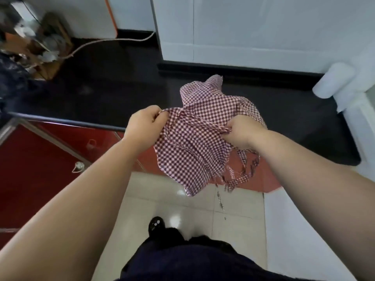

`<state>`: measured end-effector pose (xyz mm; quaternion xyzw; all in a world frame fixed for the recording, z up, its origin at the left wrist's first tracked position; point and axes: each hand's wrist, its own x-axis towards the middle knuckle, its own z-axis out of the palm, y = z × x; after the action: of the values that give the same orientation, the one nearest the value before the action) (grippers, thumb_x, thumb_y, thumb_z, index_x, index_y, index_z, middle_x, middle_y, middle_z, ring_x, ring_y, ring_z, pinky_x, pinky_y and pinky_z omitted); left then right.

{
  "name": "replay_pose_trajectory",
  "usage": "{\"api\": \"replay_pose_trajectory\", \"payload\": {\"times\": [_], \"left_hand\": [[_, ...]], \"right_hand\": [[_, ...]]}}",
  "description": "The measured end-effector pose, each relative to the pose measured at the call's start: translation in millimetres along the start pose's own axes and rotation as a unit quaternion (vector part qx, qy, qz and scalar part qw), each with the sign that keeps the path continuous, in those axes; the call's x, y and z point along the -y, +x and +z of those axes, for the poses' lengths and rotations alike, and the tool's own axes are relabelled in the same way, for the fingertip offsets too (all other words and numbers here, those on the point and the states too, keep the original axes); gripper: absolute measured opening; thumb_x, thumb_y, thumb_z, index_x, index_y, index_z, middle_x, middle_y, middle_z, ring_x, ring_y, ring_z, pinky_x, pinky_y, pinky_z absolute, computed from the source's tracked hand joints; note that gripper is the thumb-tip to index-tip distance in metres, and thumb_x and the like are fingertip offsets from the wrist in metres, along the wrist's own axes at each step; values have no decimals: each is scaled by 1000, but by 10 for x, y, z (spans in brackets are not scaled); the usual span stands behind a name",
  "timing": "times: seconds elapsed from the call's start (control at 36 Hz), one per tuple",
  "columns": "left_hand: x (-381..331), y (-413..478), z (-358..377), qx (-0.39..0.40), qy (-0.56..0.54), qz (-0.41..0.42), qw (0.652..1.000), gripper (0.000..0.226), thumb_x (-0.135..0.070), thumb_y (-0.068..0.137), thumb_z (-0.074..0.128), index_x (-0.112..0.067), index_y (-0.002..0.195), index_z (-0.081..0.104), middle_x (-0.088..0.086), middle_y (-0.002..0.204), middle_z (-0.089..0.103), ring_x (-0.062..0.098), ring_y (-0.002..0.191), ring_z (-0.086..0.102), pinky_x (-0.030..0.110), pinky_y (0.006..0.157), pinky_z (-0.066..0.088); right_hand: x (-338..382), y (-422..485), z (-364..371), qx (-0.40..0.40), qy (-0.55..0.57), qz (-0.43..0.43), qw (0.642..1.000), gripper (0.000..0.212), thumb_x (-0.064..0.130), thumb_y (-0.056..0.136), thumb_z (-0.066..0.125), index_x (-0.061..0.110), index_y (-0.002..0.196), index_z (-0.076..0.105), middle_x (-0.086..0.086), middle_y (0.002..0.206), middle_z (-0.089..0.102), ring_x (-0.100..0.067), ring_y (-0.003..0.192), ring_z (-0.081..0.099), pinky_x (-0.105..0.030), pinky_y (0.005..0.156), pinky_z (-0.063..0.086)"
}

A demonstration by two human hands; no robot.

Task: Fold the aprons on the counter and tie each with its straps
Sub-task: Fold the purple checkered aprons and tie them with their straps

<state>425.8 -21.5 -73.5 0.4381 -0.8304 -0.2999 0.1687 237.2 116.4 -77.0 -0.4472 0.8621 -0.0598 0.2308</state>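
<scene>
Red-and-white check cotton, thin weave: the apron [190,153] is crumpled, not yet folded. Its upper part is heaped on the black bench [113,94] near the front edge. The rest hangs off that edge, in front of the red doors below the bench.

Left hand [145,121]: fingers curled, pinching the hem at the apron's left corner, just above the bench's front edge.
Right hand [242,133]: clenched on a bunch of cloth together with a strap, at the same edge, further along it.
Straps [243,171]: loose loops dangling below the right hand, off the bench, ends frayed.

Handling, as judged:
- Light and limp. It will not hold a shape unaided and needs the bench under it to take a crease.
- Not slippery or fragile, though the frayed edge may shed threads if tugged.
- The straps look likely to tangle or get caught inside a fold.

Where to hold: the two top corners at the hem, one per hand, so the panel hangs flat. The present right-hand grip on bunched cloth seems poor for that. Free the straps first and lay them out to the sides on the bench.

Also on the bench: a white roll [334,82] at the far right end.
</scene>
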Motion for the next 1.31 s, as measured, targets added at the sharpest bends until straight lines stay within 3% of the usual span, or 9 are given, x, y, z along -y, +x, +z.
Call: {"api": "replay_pose_trajectory", "payload": {"times": [0.22,0.36,0.53,0.64,0.83,0.94,1.11,1.22,1.31], "left_hand": [[640,-635,-352,-115,71,-118,984,32,-36,99,42,-10,88,57,1,77,54,21,76,48,32,66,34],[1192,-1085,-703,-161,78,-190,965,33,-35,100,39,-9,81,50,7,80,52,26,80,46,34,67,31],[1724,-1684,-1075,-202,53,-302,930,34,-31,99,36,-5,88,55,19,102,61,34,95,54,34,71,32],[1992,-2074,-1296,-233,43,-350,906,35,-33,101,33,-6,94,53,14,106,59,33,100,54,34,74,35],[2112,-2370,-1424,-259,-7,-328,908,34,-35,101,36,-8,88,50,3,81,51,25,82,48,34,67,33],[2157,-2448,-1459,-257,-46,-332,906,31,-37,100,39,-13,91,56,2,88,56,23,83,51,32,69,35],[2149,-2547,-1478,-173,-28,-335,926,25,-32,92,49,-21,111,60,6,112,61,26,96,57,38,80,47],[1745,-2591,-1292,-32,-78,-151,985,69,-31,80,73,-28,142,42,-1,142,44,18,129,44,40,110,36],[1370,-2563,-1131,68,-101,-31,992,73,-25,77,77,-29,142,43,-8,135,52,10,125,47,28,106,36]], "right_hand": [[447,-301,274,-179,43,-39,982,17,0,80,46,8,74,59,-6,77,55,-24,72,50,-29,53,29],[883,-540,555,-156,181,-73,968,36,0,90,41,11,120,59,-8,121,58,-28,111,53,-33,91,41],[1412,-845,879,-99,95,-101,985,21,14,91,49,2,95,66,-13,94,64,-31,89,57,-34,66,38],[1703,-1085,1184,-112,33,-36,992,23,8,86,52,10,105,65,-10,107,62,-31,100,57,-31,75,42],[1778,-1368,1445,-131,181,73,972,33,8,87,48,10,113,68,-10,117,66,-31,109,59,-31,87,46],[1856,-1452,1415,-9,393,111,913,14,7,88,56,0,93,67,-20,108,66,-36,103,62,-37,81,48],[2028,-1590,1219,43,398,77,913,42,14,84,68,0,122,59,-9,132,56,-27,122,51,-35,100,40],[2242,-1774,1115,119,352,2,928,26,6,81,68,1,106,68,-12,115,65,-27,109,59,-34,85,46],[2374,-1875,1093,150,323,-83,931,15,4,77,72,13,89,68,-9,95,69,-25,93,66,-39,84,56]]}}
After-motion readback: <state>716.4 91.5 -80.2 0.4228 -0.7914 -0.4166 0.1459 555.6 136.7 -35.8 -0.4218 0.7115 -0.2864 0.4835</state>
